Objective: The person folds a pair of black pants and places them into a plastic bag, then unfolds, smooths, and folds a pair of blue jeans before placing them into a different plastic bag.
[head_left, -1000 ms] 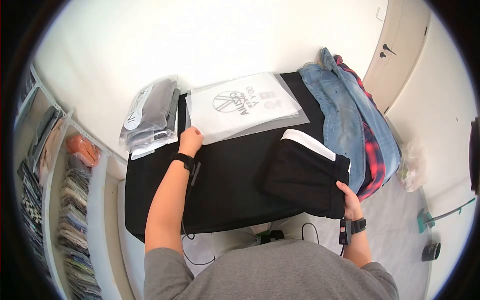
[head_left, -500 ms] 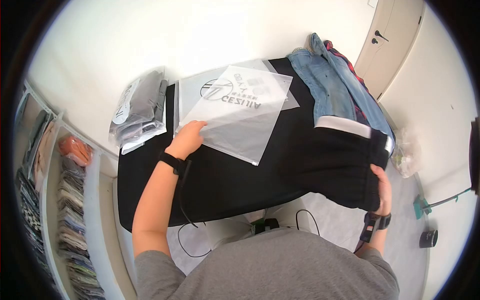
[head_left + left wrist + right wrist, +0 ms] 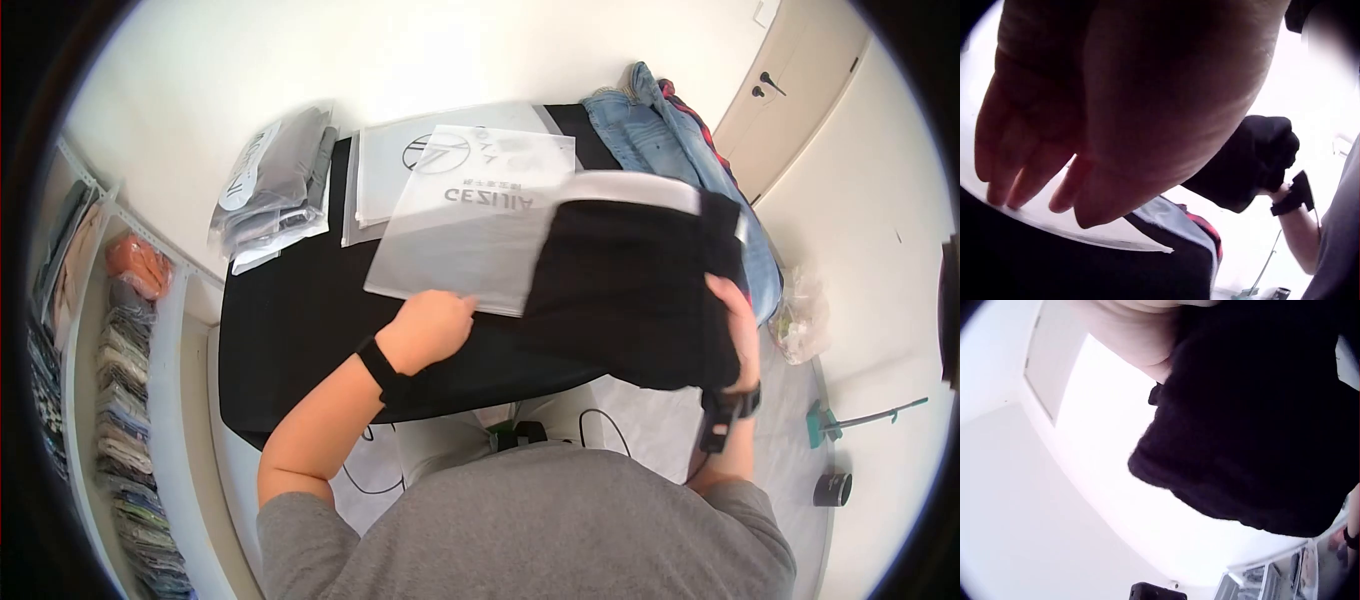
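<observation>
My right hand (image 3: 738, 330) grips a folded pair of black pants (image 3: 625, 285) by the gathered waistband, thumb on the near face. The pants have a white stripe along the top edge and are held up over the right side of the table; in the right wrist view the dark cloth (image 3: 1254, 437) hides most fingers. My left hand (image 3: 428, 330) is at the near edge of a frosted, printed zip bag (image 3: 455, 240), its bent fingertips on that edge; the left wrist view shows the fingers (image 3: 1035, 175) pointing down at the bag's rim. The pants overlap the bag's right side.
More flat bags (image 3: 375, 190) lie behind on the black-covered table (image 3: 300, 350). Packed grey garments (image 3: 285, 180) sit at its left end. Jeans (image 3: 640, 125) over a red plaid garment hang at the right end. Shelves (image 3: 80, 340) of folded clothes stand at left.
The top zip bag has come off the stack toward me and turned, its near edge now roughly level. My left hand moved right and nearer. The pants rose, went right, then swung back left over the bag.
</observation>
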The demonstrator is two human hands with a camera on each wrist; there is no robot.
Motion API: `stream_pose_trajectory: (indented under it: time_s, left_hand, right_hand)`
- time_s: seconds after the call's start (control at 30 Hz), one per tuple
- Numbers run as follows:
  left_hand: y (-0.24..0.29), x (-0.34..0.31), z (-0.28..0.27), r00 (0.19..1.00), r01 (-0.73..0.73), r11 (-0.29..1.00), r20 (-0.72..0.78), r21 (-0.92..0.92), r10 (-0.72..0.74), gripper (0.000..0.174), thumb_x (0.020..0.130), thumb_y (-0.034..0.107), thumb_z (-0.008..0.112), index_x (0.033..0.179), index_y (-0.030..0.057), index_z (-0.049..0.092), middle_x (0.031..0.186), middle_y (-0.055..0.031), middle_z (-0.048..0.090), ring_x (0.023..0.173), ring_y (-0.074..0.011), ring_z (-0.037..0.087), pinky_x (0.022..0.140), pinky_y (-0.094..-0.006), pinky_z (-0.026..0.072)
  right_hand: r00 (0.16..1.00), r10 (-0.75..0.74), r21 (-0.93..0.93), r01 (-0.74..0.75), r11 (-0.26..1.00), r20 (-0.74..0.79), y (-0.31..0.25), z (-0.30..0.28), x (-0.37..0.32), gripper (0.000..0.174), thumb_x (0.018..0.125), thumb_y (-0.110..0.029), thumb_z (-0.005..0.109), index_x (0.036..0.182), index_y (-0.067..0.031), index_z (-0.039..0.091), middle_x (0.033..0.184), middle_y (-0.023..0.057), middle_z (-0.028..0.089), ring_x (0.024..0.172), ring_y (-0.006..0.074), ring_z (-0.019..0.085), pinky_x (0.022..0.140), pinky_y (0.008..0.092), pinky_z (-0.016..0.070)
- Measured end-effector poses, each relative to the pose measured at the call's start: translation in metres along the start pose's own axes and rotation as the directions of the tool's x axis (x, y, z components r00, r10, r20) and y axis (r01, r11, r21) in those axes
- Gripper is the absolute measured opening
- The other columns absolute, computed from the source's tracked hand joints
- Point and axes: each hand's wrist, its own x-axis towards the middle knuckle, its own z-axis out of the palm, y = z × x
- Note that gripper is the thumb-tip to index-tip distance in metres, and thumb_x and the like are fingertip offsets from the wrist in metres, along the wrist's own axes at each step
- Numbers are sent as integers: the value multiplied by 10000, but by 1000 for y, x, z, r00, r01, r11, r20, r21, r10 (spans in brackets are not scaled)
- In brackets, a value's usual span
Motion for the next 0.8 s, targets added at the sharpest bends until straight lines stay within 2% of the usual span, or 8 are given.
stream_pose_trajectory:
  time_s: [0.07,0.13,0.17,0.2,0.33,0.4,0.53,0.8]
  left_hand:
    - [17,-17,-15,993,90,941,107,-326,-57,281,835,163,573,1077,25,609,1033,-216,629,930,-379,617,812,-414,509]
    - [15,-35,11,907,-380,894,-284,-238,310,370,860,185,573,1200,39,569,1271,-222,519,1130,-343,545,941,-375,460]
    - [25,-46,-11,969,43,841,228,-539,96,396,878,185,564,1251,53,539,1372,-198,434,1250,-305,451,1027,-352,392]
    - [13,-52,16,960,-269,855,-56,-443,273,394,885,174,550,1265,73,528,1384,-171,434,1252,-290,454,1029,-357,390]
    - [2,-77,-11,992,-77,803,32,-592,119,232,873,152,571,1029,2,653,1041,-142,657,912,-297,638,804,-359,509]
    - [-13,-84,-16,983,141,618,34,-774,-182,181,883,132,565,890,-24,658,802,-85,657,693,-153,630,624,-267,497]
    - [-51,-68,-5,853,275,448,1,-851,-522,208,910,152,523,1017,-6,608,836,-44,631,725,-106,600,643,-239,482]
    - [-49,-24,6,822,397,304,188,-866,-538,464,886,296,609,1176,-59,534,926,-62,615,806,-110,587,690,-235,481]
  right_hand:
    - [984,169,-4,-169,986,49,11,14,34,341,858,-149,573,1126,62,571,1030,195,659,886,299,665,844,400,536]
    - [967,244,-78,-238,968,79,26,16,73,303,854,-166,584,1071,45,601,969,163,676,811,278,674,778,370,557]
    - [947,313,-117,-303,946,77,32,10,94,291,850,-165,588,1055,41,606,957,160,678,802,277,675,767,374,560]
    - [922,380,-153,-367,918,70,39,3,113,280,847,-165,592,1039,37,611,944,156,680,792,277,676,756,378,562]
    - [886,435,-431,-459,777,-160,76,-31,167,258,828,-109,612,1034,46,594,967,157,662,821,267,666,753,401,568]
    - [933,337,-509,-353,785,-127,75,-36,164,276,834,-103,605,1054,62,578,952,158,660,796,253,665,757,381,568]
    - [904,376,-432,-428,794,-205,75,-42,165,264,832,-80,604,1052,64,578,971,167,651,829,259,662,761,385,570]
    - [905,393,-344,-426,837,-166,76,-39,155,265,828,-77,618,1061,44,588,1000,166,655,870,266,661,782,407,564]
